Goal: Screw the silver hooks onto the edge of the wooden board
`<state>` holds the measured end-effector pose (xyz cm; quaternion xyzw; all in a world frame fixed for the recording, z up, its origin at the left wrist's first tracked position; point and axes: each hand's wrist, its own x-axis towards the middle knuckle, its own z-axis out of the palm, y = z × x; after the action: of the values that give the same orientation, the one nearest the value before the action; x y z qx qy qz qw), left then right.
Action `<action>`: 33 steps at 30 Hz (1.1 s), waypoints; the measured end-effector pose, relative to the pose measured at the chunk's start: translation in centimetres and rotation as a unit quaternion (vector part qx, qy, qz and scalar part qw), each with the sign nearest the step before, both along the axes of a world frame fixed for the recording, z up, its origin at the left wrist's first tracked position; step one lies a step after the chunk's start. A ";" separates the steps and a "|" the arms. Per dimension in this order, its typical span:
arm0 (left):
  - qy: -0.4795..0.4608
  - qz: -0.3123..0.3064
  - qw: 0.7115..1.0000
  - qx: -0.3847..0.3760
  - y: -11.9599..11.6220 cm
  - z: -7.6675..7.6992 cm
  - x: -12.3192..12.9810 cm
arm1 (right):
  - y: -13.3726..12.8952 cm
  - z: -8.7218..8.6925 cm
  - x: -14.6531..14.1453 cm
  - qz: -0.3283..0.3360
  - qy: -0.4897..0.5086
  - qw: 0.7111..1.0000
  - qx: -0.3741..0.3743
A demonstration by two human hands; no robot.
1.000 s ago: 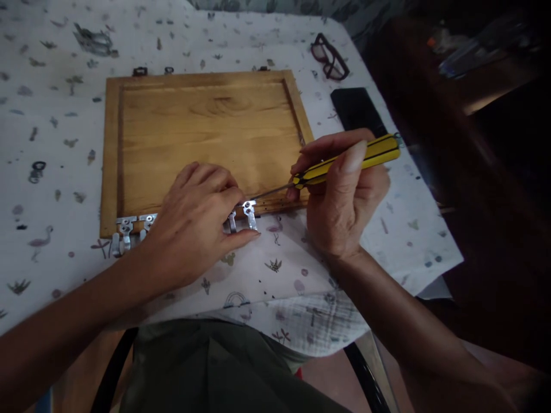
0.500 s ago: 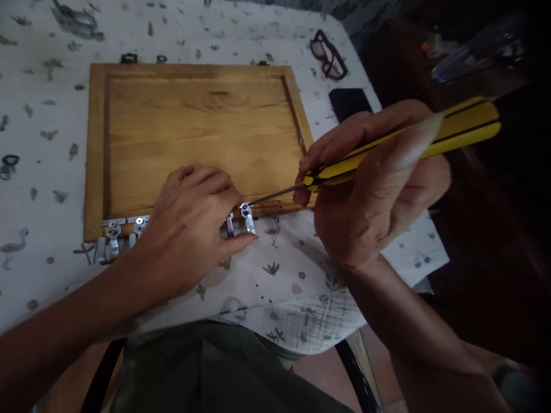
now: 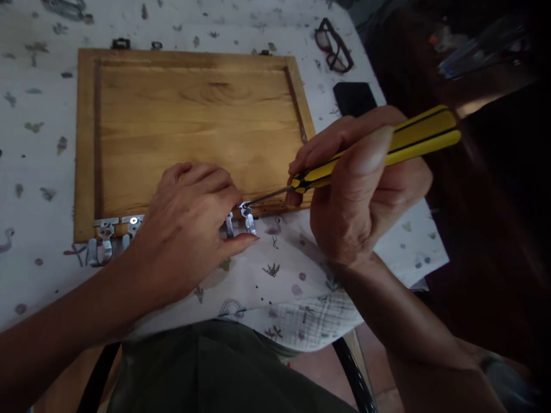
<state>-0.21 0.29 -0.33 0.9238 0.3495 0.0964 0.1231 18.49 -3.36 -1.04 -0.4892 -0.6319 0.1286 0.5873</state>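
Head view: the person's own view, looking down on a printed cloth over the counter (image 3: 275,298), with an olive garment (image 3: 215,367) across the lap at the bottom edge.

Panel: a framed wooden panel (image 3: 193,126) lies flat across the left and middle of the frame, its recessed face up and its lower edge toward the person.

Hooks: bent metal hooks (image 3: 247,221) stand along that lower edge and overhang it. Another hook (image 3: 105,238) sits toward the lower left corner, near a bright cross-head screw (image 3: 134,220).

Left hand: the left hand (image 3: 185,221) rests over the lower edge. Its left fingers (image 3: 202,178) are spread on the wood, and the thumb lies just beside the nearest hook.

Right hand: the right hand (image 3: 361,195) pinches a screwdriver (image 3: 424,135) with a yellow-and-black handle between thumb and right fingers (image 3: 327,143). The thin steel shaft slants down to the top of the hook, and its tip meets a small opening there.

Handling: the panel looks stiff and fairly light, best taken by its solid outer frame, clear of the hooks.

Rest: dark-framed glasses (image 3: 333,46) and a black phone (image 3: 354,97) lie at the upper right, and a black chair frame (image 3: 353,373) shows at the bottom.
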 end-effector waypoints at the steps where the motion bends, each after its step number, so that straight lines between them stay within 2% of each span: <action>1: -0.004 -0.001 1.000 0.000 0.0 0.0 0.0 | -0.1 0.3 -0.1 -0.001 -0.003 1.000 0.010; 4: -0.005 0.000 1.000 -0.004 0.0 0.1 0.0 | -0.2 1.5 -0.5 0.009 -0.032 0.999 0.028; 7: -0.015 -0.005 1.000 -0.002 -0.1 0.1 0.0 | 0.0 2.6 -0.5 0.055 -0.055 0.996 -0.032; 9: -0.021 -0.007 1.000 0.006 0.0 -0.1 0.0 | 0.2 3.1 -0.3 0.102 -0.030 0.992 -0.070; 13: 0.002 -0.001 1.000 -0.006 0.1 -0.1 0.1 | 0.5 3.0 0.4 0.182 0.016 0.977 -0.113; 18: 0.015 0.007 1.000 -0.020 0.1 0.3 0.4 | 0.3 2.3 1.2 0.208 0.042 0.968 -0.131; 22: 0.016 0.003 1.000 -0.016 0.0 0.4 0.3 | 0.4 2.2 1.4 0.209 0.038 0.970 -0.118; 27: -0.003 0.003 1.000 -0.025 0.0 0.3 0.3 | 0.2 1.8 0.3 0.155 0.068 0.981 -0.096; 33: 0.020 0.028 0.998 -0.051 0.1 0.7 0.7 | -0.3 1.9 -0.6 0.127 0.101 0.980 -0.116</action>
<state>0.45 0.40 0.37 0.9080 0.3818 0.0629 0.1606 17.92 -3.64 0.82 -0.4547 -0.6065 0.3235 0.5663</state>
